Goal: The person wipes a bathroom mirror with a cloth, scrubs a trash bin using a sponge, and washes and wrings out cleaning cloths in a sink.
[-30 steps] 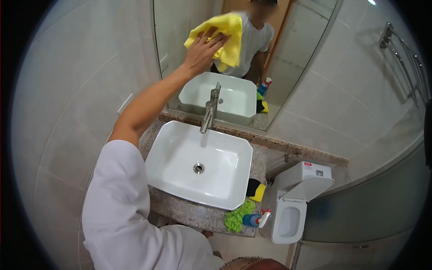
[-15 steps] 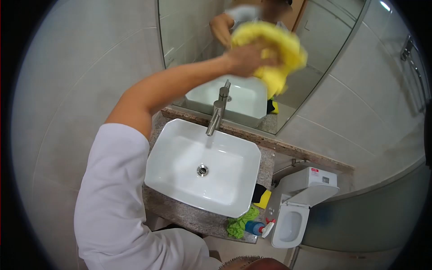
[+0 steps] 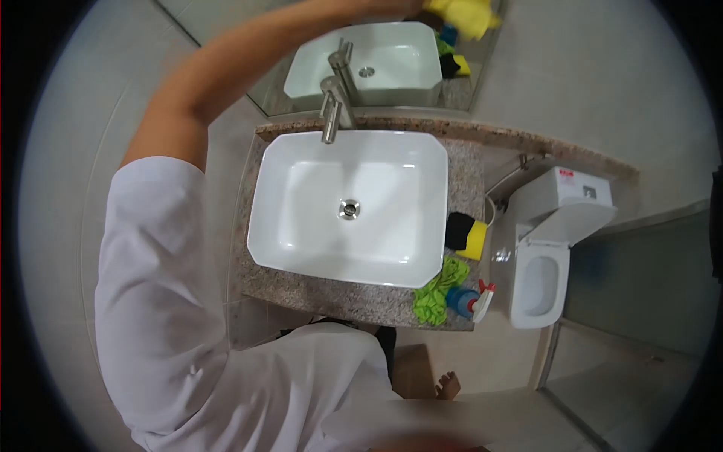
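Note:
My left hand (image 3: 403, 7) is at the top edge, partly cut off, holding a yellow cloth (image 3: 468, 16) by the mirror (image 3: 263, 87). Low on the right, my right hand (image 3: 448, 386) hangs beside my body over the floor, its fingers slightly apart and nothing visible in them. Between my raised arm and the toilet is a white rectangular sink (image 3: 348, 248), with a metal faucet (image 3: 331, 113) behind it. A crumpled green cloth (image 3: 433, 297) touches the sink's front right corner, next to a blue spray bottle (image 3: 463, 302) with a red and white nozzle.
The sink rests on a speckled stone counter (image 3: 331, 299). A black and yellow item (image 3: 467, 236) lies at its right side. Farther right stands a white toilet (image 3: 539, 290) with its lid raised, near a glass partition (image 3: 648, 279).
The view has tilted down, so the mirror sits higher. My left hand with the yellow cloth has gone to the top edge, and my right hand has come into view.

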`<state>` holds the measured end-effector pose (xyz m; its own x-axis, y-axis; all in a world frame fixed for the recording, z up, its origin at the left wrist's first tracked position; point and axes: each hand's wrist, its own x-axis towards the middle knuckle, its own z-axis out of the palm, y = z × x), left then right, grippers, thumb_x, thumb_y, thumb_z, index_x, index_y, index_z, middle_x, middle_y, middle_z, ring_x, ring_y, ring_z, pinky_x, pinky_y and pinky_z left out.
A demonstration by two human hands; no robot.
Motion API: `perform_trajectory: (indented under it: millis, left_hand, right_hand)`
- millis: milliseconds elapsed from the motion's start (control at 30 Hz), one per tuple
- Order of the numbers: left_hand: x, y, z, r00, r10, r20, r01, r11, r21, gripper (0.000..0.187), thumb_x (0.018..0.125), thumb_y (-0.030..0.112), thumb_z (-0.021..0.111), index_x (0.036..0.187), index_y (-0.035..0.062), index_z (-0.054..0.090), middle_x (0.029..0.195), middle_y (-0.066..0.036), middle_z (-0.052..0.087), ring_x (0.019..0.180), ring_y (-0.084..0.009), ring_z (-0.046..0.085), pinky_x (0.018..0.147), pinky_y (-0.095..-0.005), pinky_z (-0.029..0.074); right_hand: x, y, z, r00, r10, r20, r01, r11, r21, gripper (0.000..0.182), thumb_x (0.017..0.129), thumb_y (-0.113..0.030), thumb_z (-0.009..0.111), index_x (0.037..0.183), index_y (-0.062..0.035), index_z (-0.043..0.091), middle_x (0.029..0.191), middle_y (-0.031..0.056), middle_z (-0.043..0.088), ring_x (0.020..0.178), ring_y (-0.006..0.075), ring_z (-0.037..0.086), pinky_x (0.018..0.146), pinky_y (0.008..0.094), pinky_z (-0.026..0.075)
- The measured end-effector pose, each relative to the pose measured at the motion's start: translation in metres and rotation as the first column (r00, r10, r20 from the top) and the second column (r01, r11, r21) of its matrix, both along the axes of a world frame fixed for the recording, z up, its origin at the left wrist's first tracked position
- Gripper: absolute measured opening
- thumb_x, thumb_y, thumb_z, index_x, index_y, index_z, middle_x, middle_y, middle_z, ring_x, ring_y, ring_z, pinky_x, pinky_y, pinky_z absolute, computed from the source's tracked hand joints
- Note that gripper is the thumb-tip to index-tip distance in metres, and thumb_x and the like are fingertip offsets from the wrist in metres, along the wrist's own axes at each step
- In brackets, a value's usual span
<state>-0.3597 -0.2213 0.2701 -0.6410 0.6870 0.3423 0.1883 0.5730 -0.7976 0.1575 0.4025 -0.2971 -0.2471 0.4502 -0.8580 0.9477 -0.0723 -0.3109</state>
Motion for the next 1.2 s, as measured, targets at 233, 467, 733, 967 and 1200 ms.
perform_trajectory:
  millis: [233, 467, 733, 967, 1200]
  left_hand:
    - [-0.006, -0.073, -0.22, 0.656, 0.056, 0.753, 0.106, 0.981, -0.165, 0.06, 0.085, 0.015, 0.064, 0.143, 0.0243, 0.052, 0.157, -0.002, 0.039, 0.146, -0.0251, 0.035, 0.122, -0.0391, 0.031]
    - [0.023, -0.078, -0.18, 0.485, 0.388, 0.783, 0.106, 0.863, -0.494, 0.052, 0.082, 0.02, 0.068, 0.134, 0.0229, 0.062, 0.146, 0.011, 0.052, 0.147, -0.0202, 0.032, 0.124, -0.0383, 0.027]
    - [-0.049, 0.006, -0.184, 0.706, 0.011, 0.708, 0.26, 0.926, -0.274, 0.057, 0.092, 0.026, 0.052, 0.149, 0.0183, 0.046, 0.155, -0.001, 0.044, 0.149, -0.0239, 0.029, 0.126, -0.0481, 0.013]
    - [0.017, -0.086, -0.146, 0.695, 0.108, 0.71, 0.282, 0.868, -0.408, 0.061, 0.089, 0.035, 0.05, 0.146, 0.0135, 0.048, 0.152, -0.006, 0.046, 0.146, -0.0254, 0.034, 0.125, -0.0486, 0.016]
    - [0.031, -0.089, -0.091, 0.709, 0.143, 0.691, 0.253, 0.863, -0.438, 0.064, 0.086, 0.03, 0.055, 0.148, 0.0145, 0.047, 0.153, -0.003, 0.046, 0.146, -0.0251, 0.035, 0.123, -0.0497, 0.019]
  right_hand:
    - [0.05, -0.005, -0.032, 0.865, 0.454, -0.214, -0.438, 0.891, 0.117, 0.044, 0.098, -0.032, 0.052, 0.105, 0.0074, 0.069, 0.094, 0.0193, 0.071, 0.09, 0.0288, 0.065, 0.08, 0.04, 0.051]
    - [0.112, -0.001, -0.078, 0.819, 0.476, -0.319, -0.433, 0.879, 0.2, 0.038, 0.098, -0.025, 0.053, 0.097, 0.0118, 0.064, 0.085, 0.023, 0.068, 0.075, 0.0276, 0.06, 0.072, 0.0426, 0.048]
    - [0.046, -0.021, -0.06, 0.761, 0.597, -0.255, -0.587, 0.8, 0.124, 0.034, 0.098, -0.024, 0.05, 0.102, 0.007, 0.066, 0.091, 0.0192, 0.069, 0.08, 0.0269, 0.064, 0.074, 0.0411, 0.05]
    - [0.05, 0.008, -0.087, 0.783, 0.527, -0.33, -0.528, 0.844, 0.095, 0.045, 0.102, -0.04, 0.051, 0.109, 0.0013, 0.069, 0.106, 0.0196, 0.071, 0.1, 0.0324, 0.067, 0.089, 0.0409, 0.052]
    - [0.127, 0.02, -0.133, 0.504, 0.789, -0.35, -0.767, 0.596, 0.238, 0.03, 0.101, -0.026, 0.053, 0.108, -0.0007, 0.067, 0.096, 0.0142, 0.069, 0.085, 0.0305, 0.067, 0.077, 0.0388, 0.055]
